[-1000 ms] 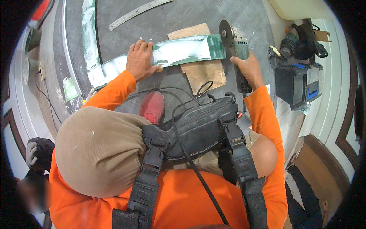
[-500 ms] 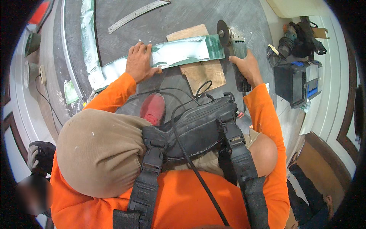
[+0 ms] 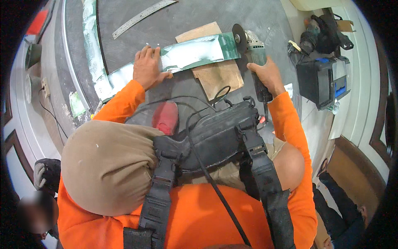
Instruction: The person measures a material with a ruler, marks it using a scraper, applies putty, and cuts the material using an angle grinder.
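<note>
Head camera, and it's grey floor (image 3: 199, 14) through the middle! Across it runs the long green strip (image 3: 190, 54), coated white, its right part crossing over brown wood (image 3: 219, 79). Just beside that end, the angle grinder (image 3: 258, 54), with the right hand (image 3: 268, 74) clamped round its body. Left hand (image 3: 146, 68) laid over the strip; whether its fingers grip, one cannot tell. Dark cutting disc (image 3: 238, 37) right at the strip's end, contact unclear!
</note>
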A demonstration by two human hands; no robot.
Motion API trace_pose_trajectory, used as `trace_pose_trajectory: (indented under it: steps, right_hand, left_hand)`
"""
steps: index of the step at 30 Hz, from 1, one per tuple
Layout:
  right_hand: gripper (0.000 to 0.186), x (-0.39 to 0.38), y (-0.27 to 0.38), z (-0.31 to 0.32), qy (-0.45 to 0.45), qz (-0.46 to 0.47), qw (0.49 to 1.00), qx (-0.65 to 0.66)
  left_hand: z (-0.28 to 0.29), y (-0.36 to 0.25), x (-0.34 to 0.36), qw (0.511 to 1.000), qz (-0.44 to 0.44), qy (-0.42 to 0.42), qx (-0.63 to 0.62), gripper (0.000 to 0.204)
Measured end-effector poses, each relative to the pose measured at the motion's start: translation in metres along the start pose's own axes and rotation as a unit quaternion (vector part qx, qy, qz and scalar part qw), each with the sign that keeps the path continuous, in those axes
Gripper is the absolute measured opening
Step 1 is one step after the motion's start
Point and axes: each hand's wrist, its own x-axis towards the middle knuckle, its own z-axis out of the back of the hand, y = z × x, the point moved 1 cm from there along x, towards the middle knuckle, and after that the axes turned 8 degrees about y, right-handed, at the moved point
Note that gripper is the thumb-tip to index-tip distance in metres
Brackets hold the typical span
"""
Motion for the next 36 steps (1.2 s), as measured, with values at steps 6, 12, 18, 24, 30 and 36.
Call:
trace_pose_trajectory:
  steps: [6,12,18,24,30,36]
  right_hand:
    - [0.058,-0.012,-0.016,-0.002,-0.005,0.001,1.000,-0.007]
    - [0.060,-0.026,-0.021,-0.003,-0.009,-0.006,1.000,-0.021]
    - [0.063,-0.034,-0.015,-0.004,0.006,-0.008,1.000,-0.016]
    - [0.059,-0.037,-0.017,-0.007,-0.002,0.002,1.000,-0.026]
    - [0.055,-0.032,-0.021,-0.007,0.007,-0.003,1.000,0.001]
    - [0.056,-0.028,-0.031,-0.010,0.002,0.007,1.000,-0.022]
  left_hand:
    - [-0.003,-0.004,0.001,1.000,0.000,-0.010,0.000,0.095]
    - [-0.003,-0.004,-0.006,1.000,0.001,0.000,0.006,0.102]
    - [-0.007,-0.001,-0.011,1.000,0.005,0.000,0.010,0.101]
    - [-0.002,-0.003,-0.013,1.000,0.002,-0.002,0.006,0.098]
    - [0.000,-0.003,-0.010,1.000,-0.015,-0.024,0.006,0.096]
    - [-0.004,-0.002,-0.013,1.000,-0.008,-0.011,0.007,0.098]
